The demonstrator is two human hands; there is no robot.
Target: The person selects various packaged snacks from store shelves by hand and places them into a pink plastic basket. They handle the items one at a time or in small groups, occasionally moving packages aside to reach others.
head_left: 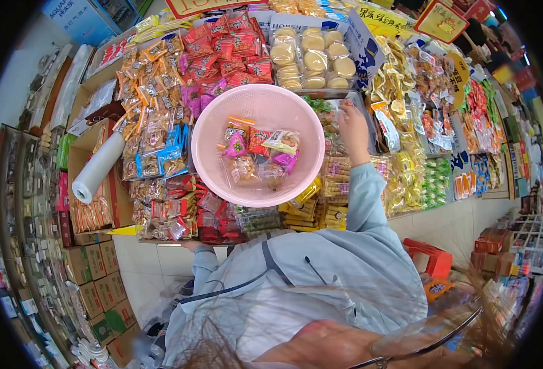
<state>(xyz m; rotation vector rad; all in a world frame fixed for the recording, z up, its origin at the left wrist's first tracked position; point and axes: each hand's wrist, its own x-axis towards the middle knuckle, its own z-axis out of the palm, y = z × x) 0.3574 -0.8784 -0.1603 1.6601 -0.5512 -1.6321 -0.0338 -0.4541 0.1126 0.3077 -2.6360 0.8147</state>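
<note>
A pink plastic basket (pixel 207 175) rests on top of the snack display. Inside it lie several small wrapped snacks, among them a red packet (pixel 258 141) and a purple packet (pixel 237 145). To the right of the basket, my right hand (pixel 354 128) reaches over a grey tray (pixel 369 104) that holds green-wrapped snacks (pixel 320 106). Its fingers are curled together at the tray, and what they hold, if anything, is too small to name. My left hand (pixel 191 245) is down at the display's front edge, mostly hidden, its fingers out of sight.
Red packets (pixel 228 49) and bagged round biscuits (pixel 314 60) fill the far bins. A roll of plastic bags (pixel 99 169) stands at left. Cardboard boxes (pixel 93 264) are stacked on the floor at left. A red box (pixel 428 258) sits at lower right.
</note>
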